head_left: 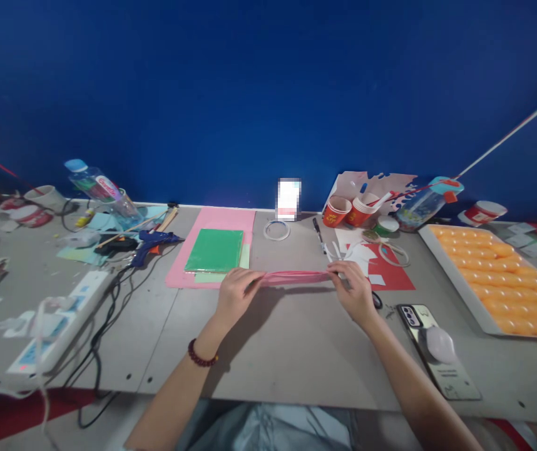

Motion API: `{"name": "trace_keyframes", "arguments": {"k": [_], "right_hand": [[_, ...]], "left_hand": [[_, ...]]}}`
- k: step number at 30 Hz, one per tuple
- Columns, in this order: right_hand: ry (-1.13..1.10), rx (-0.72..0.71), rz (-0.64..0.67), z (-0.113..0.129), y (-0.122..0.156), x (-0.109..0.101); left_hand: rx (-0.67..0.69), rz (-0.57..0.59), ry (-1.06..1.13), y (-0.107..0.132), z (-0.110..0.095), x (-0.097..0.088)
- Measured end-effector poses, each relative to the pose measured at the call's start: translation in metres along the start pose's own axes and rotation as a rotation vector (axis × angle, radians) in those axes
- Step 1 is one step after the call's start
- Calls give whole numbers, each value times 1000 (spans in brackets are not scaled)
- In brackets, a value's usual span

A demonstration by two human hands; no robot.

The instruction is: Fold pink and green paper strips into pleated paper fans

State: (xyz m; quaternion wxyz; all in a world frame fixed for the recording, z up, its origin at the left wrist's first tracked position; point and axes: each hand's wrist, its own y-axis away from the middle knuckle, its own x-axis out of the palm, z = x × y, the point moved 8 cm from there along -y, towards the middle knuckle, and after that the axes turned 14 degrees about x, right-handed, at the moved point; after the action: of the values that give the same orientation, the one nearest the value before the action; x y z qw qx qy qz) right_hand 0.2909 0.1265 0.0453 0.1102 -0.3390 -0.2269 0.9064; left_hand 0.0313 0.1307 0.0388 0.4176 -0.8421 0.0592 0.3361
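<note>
A narrow strip of pink paper point(296, 277), which looks folded, is stretched level above the grey table. My left hand point(238, 291) pinches its left end, and my right hand point(352, 291) pinches the other end. Behind my left hand lies a green pack of paper point(214, 250) on a larger pink sheet point(226, 217), with a pale green sheet showing at its edge. Close to my right hand are white paper scraps point(360, 255) on a red sheet point(402, 275). The handle of a black tool, partly hidden, shows beside my right wrist.
On the left are a blue glue gun point(149, 247), a white power strip point(64, 319) with cables and a plastic bottle point(104, 191). At the right stand red paper cups point(337, 212), a phone point(442, 357) and a tray of orange balls point(459, 297). A blue wall point(231, 113) rises behind.
</note>
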Motion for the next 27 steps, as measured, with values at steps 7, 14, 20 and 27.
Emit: {"name": "trace_keyframes", "arguments": {"k": [7,14,20,27], "right_hand": [[-15,250,299,-31,1,27],[38,191,541,-35,9,43],[130,100,477,-22,5,40],[154,64,468,-17,6,42]], "left_hand": [[-301,159,220,12,32,21],[-285,315,186,15,29,29],[-198,380,24,14,22,33],[-73,424,-15,14,17,36]]}}
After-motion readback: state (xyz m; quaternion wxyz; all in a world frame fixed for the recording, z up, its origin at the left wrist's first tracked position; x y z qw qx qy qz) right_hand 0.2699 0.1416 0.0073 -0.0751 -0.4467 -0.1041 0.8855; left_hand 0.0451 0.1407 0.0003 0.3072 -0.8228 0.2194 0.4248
